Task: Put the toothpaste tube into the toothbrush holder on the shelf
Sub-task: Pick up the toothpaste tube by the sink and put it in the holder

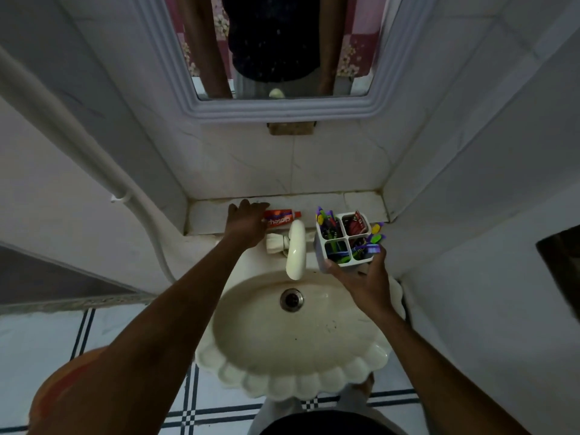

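My left fingers [251,206] are closing around the toothpaste tube [282,218]'s soft, light tail; my right fingers [375,255] are gripping the toothbrush holder [343,243].

Both forearms are bare; a dark top shows at the bottom edge.

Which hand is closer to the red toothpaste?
Left. The left hand rests on the toothpaste tube on the shelf; the right hand holds the toothbrush holder beyond the tap.

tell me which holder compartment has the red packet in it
The back-right compartment of the toothbrush holder; the other three hold toothbrushes.
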Demonstrator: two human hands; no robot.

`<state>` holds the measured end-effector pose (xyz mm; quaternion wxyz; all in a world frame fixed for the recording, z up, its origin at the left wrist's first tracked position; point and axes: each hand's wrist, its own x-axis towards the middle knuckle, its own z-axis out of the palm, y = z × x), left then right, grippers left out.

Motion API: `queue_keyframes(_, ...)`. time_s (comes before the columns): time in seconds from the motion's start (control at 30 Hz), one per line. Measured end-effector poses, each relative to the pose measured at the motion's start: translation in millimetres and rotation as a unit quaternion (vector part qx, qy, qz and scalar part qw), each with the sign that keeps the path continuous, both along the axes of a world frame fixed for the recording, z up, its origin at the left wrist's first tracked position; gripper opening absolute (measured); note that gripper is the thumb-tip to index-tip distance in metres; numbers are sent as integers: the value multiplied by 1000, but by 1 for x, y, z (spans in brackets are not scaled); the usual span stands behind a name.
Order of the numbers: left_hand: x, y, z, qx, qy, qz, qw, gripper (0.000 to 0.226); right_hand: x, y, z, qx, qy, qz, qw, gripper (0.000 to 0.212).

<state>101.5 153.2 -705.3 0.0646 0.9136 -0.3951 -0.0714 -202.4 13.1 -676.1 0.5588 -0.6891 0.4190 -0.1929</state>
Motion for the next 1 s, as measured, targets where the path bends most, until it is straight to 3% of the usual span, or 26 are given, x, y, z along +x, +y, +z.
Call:
queue_keyframes(0.17, -2, -8, 15, -26, -40, -20, 999, 28, 1, 0, 3, 8, -3, 6, 1000, 123)
queue_keyframes(0.27, -11, -7, 44, -152, 42, 12, 987, 26, 0, 0, 3, 3, -1, 5, 1000, 121)
queue_keyframes(0.4, -40, -6, 106, -306, 61, 33, 950, 20, -3, -4, 4, -13, 8, 20, 1000, 112)
queue_keyframes(0.5, -68, -12, 150, -358, 92, 23, 929, 23, -3, -8, 1, -24, 22, 27, 999, 118)
queue_keyframes(0.6, -93, -18, 186, -325, 114, -24, 939, 24, -3, -13, -2, -31, 34, 30, 998, 124)
queue_keyframes(0.8, -140, -33, 210, -89, 25, -114, 989, 17, -6, -17, 2, -40, 50, 42, 997, 132)
queue_keyframes(1.0, -156, -39, 198, -136, 118, -95, 979, 20, -6, -20, 3, -24, 46, 60, 997, 136)
